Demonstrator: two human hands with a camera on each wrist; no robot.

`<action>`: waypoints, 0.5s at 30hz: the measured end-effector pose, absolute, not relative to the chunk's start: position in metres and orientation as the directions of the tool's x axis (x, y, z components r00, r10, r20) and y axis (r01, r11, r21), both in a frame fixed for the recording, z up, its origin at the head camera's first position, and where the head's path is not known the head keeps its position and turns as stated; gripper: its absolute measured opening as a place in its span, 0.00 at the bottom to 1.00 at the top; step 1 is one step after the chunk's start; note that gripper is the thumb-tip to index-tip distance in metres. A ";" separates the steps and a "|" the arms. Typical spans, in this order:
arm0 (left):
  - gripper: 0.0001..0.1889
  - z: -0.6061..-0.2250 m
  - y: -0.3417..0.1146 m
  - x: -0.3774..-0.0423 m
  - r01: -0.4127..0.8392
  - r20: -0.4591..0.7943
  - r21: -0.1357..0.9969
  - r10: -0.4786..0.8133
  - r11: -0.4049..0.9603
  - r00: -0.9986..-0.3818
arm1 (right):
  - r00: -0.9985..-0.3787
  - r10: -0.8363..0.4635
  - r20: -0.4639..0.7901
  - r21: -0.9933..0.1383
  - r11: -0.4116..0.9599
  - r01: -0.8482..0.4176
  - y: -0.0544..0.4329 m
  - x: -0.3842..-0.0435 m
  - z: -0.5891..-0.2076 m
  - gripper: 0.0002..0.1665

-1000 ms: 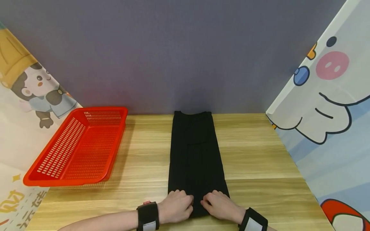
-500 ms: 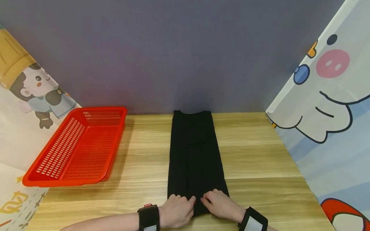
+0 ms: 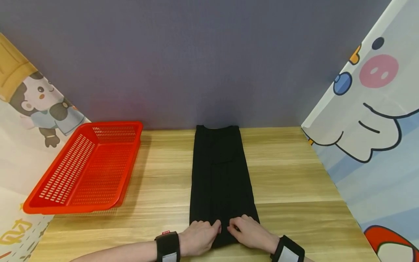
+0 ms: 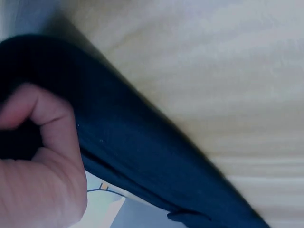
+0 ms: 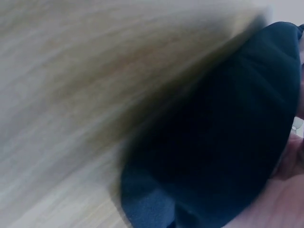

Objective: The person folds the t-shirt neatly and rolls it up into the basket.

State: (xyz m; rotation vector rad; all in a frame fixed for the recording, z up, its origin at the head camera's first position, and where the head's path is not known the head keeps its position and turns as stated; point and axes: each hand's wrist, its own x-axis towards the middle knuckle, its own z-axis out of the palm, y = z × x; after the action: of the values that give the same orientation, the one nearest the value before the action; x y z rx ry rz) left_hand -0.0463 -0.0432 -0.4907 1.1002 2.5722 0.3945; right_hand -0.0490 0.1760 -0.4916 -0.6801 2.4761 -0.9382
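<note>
A black shirt [image 3: 220, 182], folded into a long strip, lies lengthwise in front of me in the head view, its curved neckline at the far end. At the near end my left hand [image 3: 199, 238] has its fingers curled over the left side of the hem. Opposite it, my right hand [image 3: 250, 233] pinches the right side. The left wrist view has a bent thumb [image 4: 52, 128] against the dark cloth [image 4: 123, 128]. Close up in the right wrist view, the cloth [image 5: 213, 128] hangs from the right hand and covers most of its fingers.
A red plastic basket [image 3: 104, 167] with slotted walls stands at the left of the wooden table [image 3: 288, 182]. A grey panel [image 3: 216, 62] rises behind the table, and cartoon-printed sheets [image 3: 376, 120] flank both sides.
My left hand has shifted slightly toward me along the hem, its thumb side now showing more. The right hand has stayed nearly in place, and the shirt lies almost as before.
</note>
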 end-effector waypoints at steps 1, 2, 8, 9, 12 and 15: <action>0.03 -0.491 -0.043 -0.046 0.646 -0.180 0.373 0.735 0.666 -0.654 | -0.799 -0.571 -0.192 -0.697 0.652 -0.299 0.176 -0.049 -0.492 0.17; 0.04 -0.490 -0.044 -0.047 0.643 -0.182 0.380 0.735 0.665 -0.653 | -0.797 -0.574 -0.189 -0.700 0.648 -0.301 0.177 -0.049 -0.492 0.15; 0.05 -0.489 -0.049 -0.050 0.608 -0.184 0.476 0.748 0.635 -0.638 | -0.775 -0.599 -0.199 -0.701 0.640 -0.314 0.180 -0.047 -0.490 0.12; 0.03 -0.489 -0.050 -0.051 0.600 -0.186 0.492 0.750 0.631 -0.635 | -0.770 -0.607 -0.197 -0.700 0.637 -0.323 0.181 -0.047 -0.490 0.12; 0.02 -0.489 -0.052 -0.054 0.589 -0.188 0.511 0.750 0.626 -0.634 | -0.763 -0.616 -0.198 -0.695 0.637 -0.334 0.182 -0.047 -0.490 0.11; 0.04 -0.488 -0.054 -0.055 0.589 -0.180 0.514 0.750 0.623 -0.636 | -0.761 -0.617 -0.199 -0.693 0.638 -0.336 0.182 -0.046 -0.490 0.11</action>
State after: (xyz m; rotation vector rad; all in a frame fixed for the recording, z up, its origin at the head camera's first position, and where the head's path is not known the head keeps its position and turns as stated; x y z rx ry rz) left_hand -0.0550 -0.0540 -0.4884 1.0681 2.4702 0.5860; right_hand -0.0461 0.1822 -0.4900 -0.7516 2.4393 -0.9098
